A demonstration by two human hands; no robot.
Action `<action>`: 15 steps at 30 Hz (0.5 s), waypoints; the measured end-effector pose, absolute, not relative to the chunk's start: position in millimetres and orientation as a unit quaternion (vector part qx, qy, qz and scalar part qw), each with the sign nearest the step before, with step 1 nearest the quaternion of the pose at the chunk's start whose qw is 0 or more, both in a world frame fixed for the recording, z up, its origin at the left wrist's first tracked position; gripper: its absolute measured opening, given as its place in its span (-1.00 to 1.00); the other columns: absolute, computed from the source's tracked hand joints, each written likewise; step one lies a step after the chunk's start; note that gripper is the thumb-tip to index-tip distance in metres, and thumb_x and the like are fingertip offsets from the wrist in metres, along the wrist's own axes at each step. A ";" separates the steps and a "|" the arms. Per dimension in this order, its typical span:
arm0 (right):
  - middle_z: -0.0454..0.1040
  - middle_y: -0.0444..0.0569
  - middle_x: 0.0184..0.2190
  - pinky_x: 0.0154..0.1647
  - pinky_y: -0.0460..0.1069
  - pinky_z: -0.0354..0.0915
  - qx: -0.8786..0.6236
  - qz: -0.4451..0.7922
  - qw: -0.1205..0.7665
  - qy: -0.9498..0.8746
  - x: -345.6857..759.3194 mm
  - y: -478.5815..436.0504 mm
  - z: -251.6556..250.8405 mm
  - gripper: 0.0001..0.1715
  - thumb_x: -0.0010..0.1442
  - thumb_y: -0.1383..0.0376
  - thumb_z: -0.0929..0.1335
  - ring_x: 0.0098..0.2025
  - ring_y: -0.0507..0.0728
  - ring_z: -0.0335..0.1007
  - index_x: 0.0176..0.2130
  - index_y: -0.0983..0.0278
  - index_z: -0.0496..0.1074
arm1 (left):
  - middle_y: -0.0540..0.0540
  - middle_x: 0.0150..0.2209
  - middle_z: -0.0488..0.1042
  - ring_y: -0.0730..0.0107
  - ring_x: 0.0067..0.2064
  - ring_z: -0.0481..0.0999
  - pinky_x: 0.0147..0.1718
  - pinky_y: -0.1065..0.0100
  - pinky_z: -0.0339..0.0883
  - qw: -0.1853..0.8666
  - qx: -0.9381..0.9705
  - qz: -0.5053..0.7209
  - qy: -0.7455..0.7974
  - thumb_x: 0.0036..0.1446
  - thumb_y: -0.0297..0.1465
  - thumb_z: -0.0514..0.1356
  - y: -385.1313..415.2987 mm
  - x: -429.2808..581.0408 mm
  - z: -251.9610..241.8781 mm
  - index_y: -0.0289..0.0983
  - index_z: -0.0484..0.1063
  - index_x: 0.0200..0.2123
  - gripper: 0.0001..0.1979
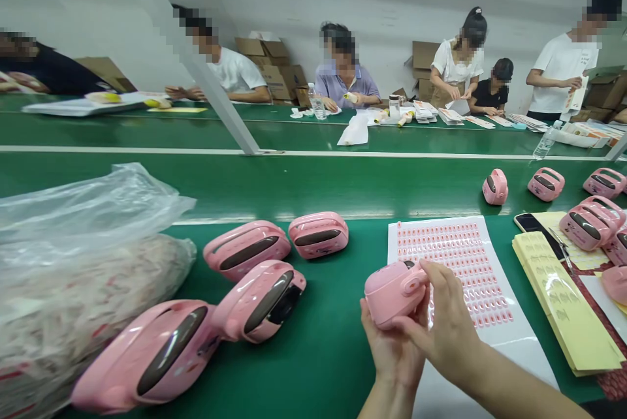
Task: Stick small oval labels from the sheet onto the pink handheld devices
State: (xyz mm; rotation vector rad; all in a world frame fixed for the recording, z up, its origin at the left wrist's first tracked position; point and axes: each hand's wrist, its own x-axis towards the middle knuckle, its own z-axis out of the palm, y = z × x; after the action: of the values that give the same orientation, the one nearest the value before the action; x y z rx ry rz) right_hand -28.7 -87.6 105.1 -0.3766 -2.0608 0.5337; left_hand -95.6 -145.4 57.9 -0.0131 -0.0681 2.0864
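Observation:
Both my hands hold one pink plastic casing (392, 290) above the green table (323, 341). My left hand (392, 350) cups it from below, fingers curled round its underside. My right hand (448, 321) wraps over its right end, fingertips pressed on the top near a small handle. Just behind my hands lies a white sheet of small red stickers (455, 262). Several more pink casings lie to the left: one (318, 234), another (246, 249), a third (259, 301) and a large near one (147, 357).
A clear plastic bag (73, 262) of small parts fills the left. Yellow sheets (563, 301), a phone (531, 223) and more pink casings (590, 222) lie right. Finished casings (496, 186) ride the green belt (294, 184). Several people work at the far table.

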 end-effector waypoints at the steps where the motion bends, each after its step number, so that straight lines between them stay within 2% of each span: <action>1: 0.31 0.18 0.00 -0.04 0.28 0.30 -0.162 0.230 0.471 -0.836 -29.9 -85.3 103.7 -0.15 0.06 0.25 0.39 0.03 0.35 0.27 0.24 0.20 -0.01 | -0.28 -0.15 0.56 0.08 0.01 0.47 0.10 0.16 0.20 0.503 -0.002 0.864 -0.030 0.15 -0.12 -0.03 -145.1 -95.7 56.6 -0.33 0.30 0.12 -0.44; 4: 0.23 0.23 0.09 0.04 0.34 0.24 -0.193 0.292 0.464 -0.814 -37.6 -77.9 96.3 -0.08 0.04 0.19 0.41 0.13 0.39 0.18 0.26 0.21 -0.06 | -0.30 -0.07 0.52 0.09 0.07 0.43 0.09 0.21 0.20 0.520 0.029 0.852 -0.047 0.17 -0.12 -0.06 -145.7 -96.9 52.4 -0.33 0.30 0.11 -0.44; 7: 0.20 0.23 0.14 0.06 0.30 0.26 -0.188 0.391 0.430 -0.792 -46.8 -74.7 84.4 -0.14 0.11 0.21 0.36 0.15 0.35 0.20 0.26 0.20 -0.08 | -0.29 0.00 0.48 0.13 0.10 0.39 0.07 0.25 0.24 0.536 0.080 0.836 -0.082 0.18 -0.13 -0.08 -149.0 -101.6 48.6 -0.31 0.26 0.15 -0.43; 12: 0.27 0.17 0.08 -0.04 0.15 0.38 -0.165 0.495 0.392 -0.758 -76.7 -48.2 61.2 -0.30 0.23 0.37 0.21 -0.03 0.16 0.43 0.26 0.14 -0.15 | -0.22 0.07 0.43 0.13 0.14 0.35 0.10 0.18 0.21 0.491 0.135 0.857 -0.082 0.17 -0.19 -0.05 -164.1 -123.6 34.5 -0.20 0.25 0.15 -0.50; 14: 0.28 0.16 0.03 -0.09 0.12 0.40 -0.217 0.471 0.355 -0.778 -100.2 -22.1 54.0 -0.28 0.17 0.46 0.21 -0.09 0.14 0.47 0.25 0.18 -0.11 | -0.20 0.10 0.41 0.08 0.16 0.32 0.10 0.13 0.20 0.464 0.159 0.870 -0.057 0.14 -0.20 0.02 -172.3 -134.6 22.6 -0.18 0.27 0.13 -0.51; 15: 0.28 0.17 0.01 -0.05 0.14 0.37 -0.232 0.461 0.344 -0.784 -113.8 -7.8 51.2 -0.26 0.12 0.51 0.23 -0.09 0.15 0.46 0.23 0.22 -0.04 | -0.20 0.11 0.39 0.06 0.17 0.30 0.10 0.11 0.20 0.457 0.172 0.872 -0.043 0.13 -0.21 0.05 -176.2 -139.4 15.3 -0.17 0.27 0.14 -0.51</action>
State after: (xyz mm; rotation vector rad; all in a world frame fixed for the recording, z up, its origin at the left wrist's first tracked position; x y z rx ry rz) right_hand -113.8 -7.8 51.2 -0.6018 -2.0376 1.1970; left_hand -139.4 -176.2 15.3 0.4228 -0.1054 2.1495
